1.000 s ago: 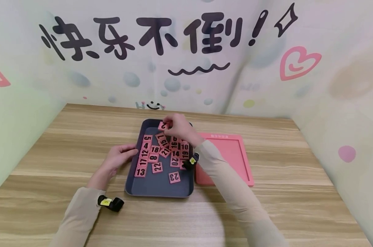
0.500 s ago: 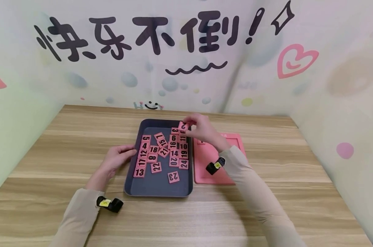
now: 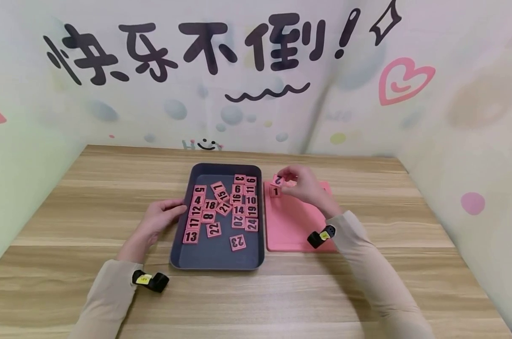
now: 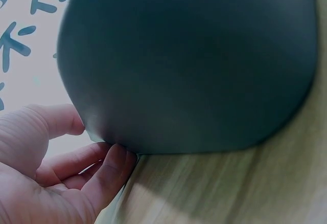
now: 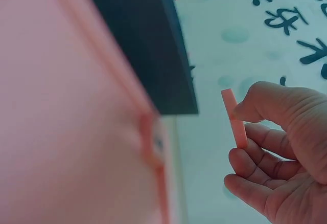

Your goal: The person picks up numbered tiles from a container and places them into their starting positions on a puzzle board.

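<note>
Above the tabletop point(image 3: 213, 306), the right hand point(image 3: 304, 187) pinches a tile point(image 3: 277, 180) whose 2 only the head view shows.

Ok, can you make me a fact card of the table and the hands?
Left hand: touching the side of a dark grey rectangular tray
Right hand: pinching a pink square tile marked 2
Inside tray: many pink square tiles with black numbers
Right of tray: a flat pink rectangular board with a raised rim
On board: a pink square tile marked 1, far left corner
Underneath: a wood-grain table
</note>
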`<state>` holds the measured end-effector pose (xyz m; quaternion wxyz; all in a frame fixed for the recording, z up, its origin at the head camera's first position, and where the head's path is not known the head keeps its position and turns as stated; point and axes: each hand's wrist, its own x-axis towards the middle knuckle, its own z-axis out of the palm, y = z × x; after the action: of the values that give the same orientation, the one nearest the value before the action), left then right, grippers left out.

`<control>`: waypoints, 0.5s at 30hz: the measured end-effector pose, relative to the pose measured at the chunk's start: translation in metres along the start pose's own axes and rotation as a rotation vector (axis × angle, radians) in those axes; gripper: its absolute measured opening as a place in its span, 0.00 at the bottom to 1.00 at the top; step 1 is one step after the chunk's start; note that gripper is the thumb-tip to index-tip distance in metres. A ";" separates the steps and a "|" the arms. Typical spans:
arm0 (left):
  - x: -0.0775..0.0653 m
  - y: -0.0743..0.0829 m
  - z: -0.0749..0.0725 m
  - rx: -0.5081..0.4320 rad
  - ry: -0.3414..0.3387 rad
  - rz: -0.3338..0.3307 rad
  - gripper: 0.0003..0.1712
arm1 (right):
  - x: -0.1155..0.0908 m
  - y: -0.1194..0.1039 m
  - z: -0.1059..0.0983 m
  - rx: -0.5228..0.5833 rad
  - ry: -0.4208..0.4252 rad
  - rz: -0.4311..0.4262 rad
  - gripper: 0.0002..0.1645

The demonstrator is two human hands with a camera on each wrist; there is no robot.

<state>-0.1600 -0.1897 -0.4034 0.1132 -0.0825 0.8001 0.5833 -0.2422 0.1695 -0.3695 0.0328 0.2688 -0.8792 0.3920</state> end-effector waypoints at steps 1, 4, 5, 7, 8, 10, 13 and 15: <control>0.000 0.000 0.000 -0.001 0.001 -0.001 0.27 | -0.003 0.003 -0.001 -0.012 -0.005 0.022 0.17; -0.001 0.000 0.000 -0.002 0.002 -0.003 0.27 | -0.010 0.011 -0.005 -0.042 -0.028 0.080 0.17; -0.001 0.000 0.000 -0.003 0.002 -0.003 0.27 | -0.013 0.013 -0.006 -0.051 -0.036 0.102 0.17; -0.001 0.000 0.000 -0.004 0.002 -0.002 0.27 | -0.017 0.018 -0.007 -0.073 -0.051 0.130 0.17; -0.001 0.000 0.000 -0.003 0.002 -0.003 0.27 | -0.019 0.020 -0.007 -0.084 -0.060 0.140 0.18; -0.001 0.000 0.000 -0.001 0.003 -0.003 0.27 | -0.023 0.024 -0.008 -0.102 -0.080 0.166 0.18; -0.001 0.000 0.000 -0.003 0.003 -0.004 0.27 | -0.028 0.027 -0.008 -0.121 -0.110 0.187 0.18; -0.001 0.000 0.001 -0.003 0.003 -0.006 0.27 | -0.030 0.028 -0.008 -0.124 -0.125 0.185 0.17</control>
<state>-0.1593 -0.1891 -0.4033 0.1137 -0.0857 0.7991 0.5841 -0.2316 0.2040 -0.3910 -0.0418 0.2077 -0.9231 0.3209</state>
